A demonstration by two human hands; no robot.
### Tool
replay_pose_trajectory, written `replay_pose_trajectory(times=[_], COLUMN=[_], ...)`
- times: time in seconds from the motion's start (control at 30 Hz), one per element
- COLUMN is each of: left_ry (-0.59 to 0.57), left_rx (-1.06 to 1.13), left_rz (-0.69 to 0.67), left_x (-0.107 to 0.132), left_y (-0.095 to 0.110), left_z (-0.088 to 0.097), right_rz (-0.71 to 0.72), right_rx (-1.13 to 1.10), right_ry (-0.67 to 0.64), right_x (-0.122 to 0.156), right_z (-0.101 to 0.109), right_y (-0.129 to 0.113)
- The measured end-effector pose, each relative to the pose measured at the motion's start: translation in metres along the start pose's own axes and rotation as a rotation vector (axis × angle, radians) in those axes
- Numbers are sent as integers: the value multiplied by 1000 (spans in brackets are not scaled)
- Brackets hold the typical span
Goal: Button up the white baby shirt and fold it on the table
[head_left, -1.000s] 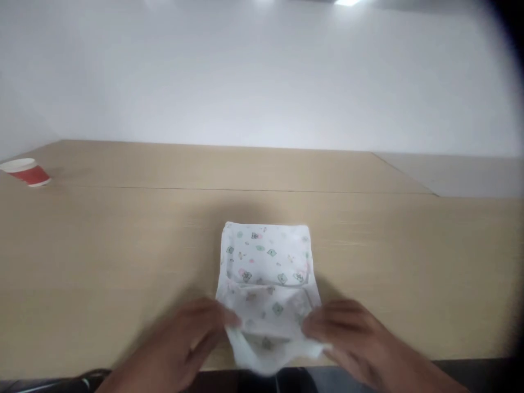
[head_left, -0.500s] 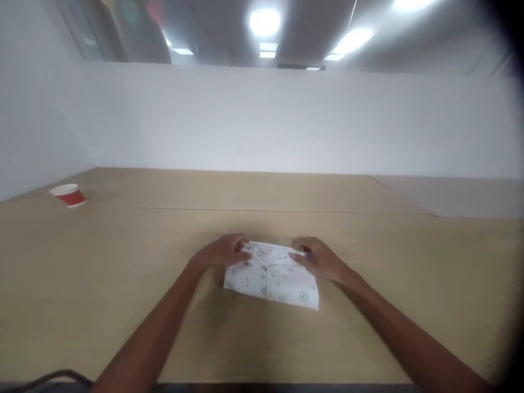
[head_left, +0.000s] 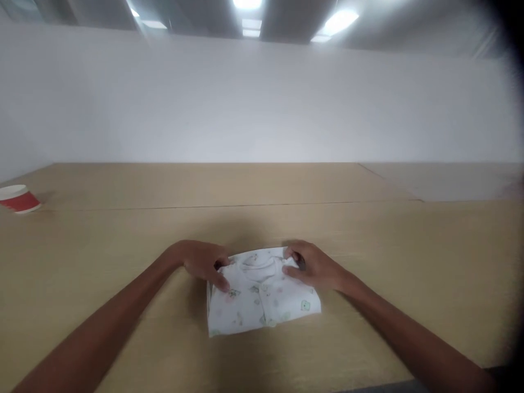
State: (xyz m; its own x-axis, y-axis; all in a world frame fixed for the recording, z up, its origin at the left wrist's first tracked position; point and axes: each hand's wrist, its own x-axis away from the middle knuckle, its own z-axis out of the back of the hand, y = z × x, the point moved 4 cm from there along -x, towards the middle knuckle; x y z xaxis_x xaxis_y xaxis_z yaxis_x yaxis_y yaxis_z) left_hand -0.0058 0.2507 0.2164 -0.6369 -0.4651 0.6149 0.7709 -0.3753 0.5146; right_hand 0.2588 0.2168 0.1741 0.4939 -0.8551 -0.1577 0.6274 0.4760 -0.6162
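Note:
A white baby shirt (head_left: 249, 300) with small printed figures is folded into a flat bundle, its round neckline at the far side. My left hand (head_left: 207, 263) pinches its far left corner, thumb on top and fingers curled behind the cloth. At the far right corner, my right hand (head_left: 311, 265) grips in the same way, thumb over the front near the collar. The fingertips behind the cloth are partly hidden. A shadow falls on the table around the shirt.
The shirt is over a wide wooden table (head_left: 123, 234) with a seam running across it. A red and white paper cup (head_left: 20, 201) stands at the far left. Behind the table rises a pale wall (head_left: 245, 103).
My view has turned, shifting the cup leftward. The shirt looks larger and its left side has come nearer to me, with both hands still gripping its far corners.

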Motion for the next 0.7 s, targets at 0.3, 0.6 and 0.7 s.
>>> replay_pose_trajectory(times=[0.3,0.6,0.7], left_ry=[1,425,800], left_rx=[287,-117,-296], left_rz=[-74,195,228], left_x=[-3,9,21], left_y=[-25,12,53], left_z=[-7,-11,-39], right_rz=[-151,0,94], right_rx=[-125,155,311], right_ry=[110,308,489], right_x=[-3,5,17], right_z=[-6,0,8], right_y=[7,10,-18])
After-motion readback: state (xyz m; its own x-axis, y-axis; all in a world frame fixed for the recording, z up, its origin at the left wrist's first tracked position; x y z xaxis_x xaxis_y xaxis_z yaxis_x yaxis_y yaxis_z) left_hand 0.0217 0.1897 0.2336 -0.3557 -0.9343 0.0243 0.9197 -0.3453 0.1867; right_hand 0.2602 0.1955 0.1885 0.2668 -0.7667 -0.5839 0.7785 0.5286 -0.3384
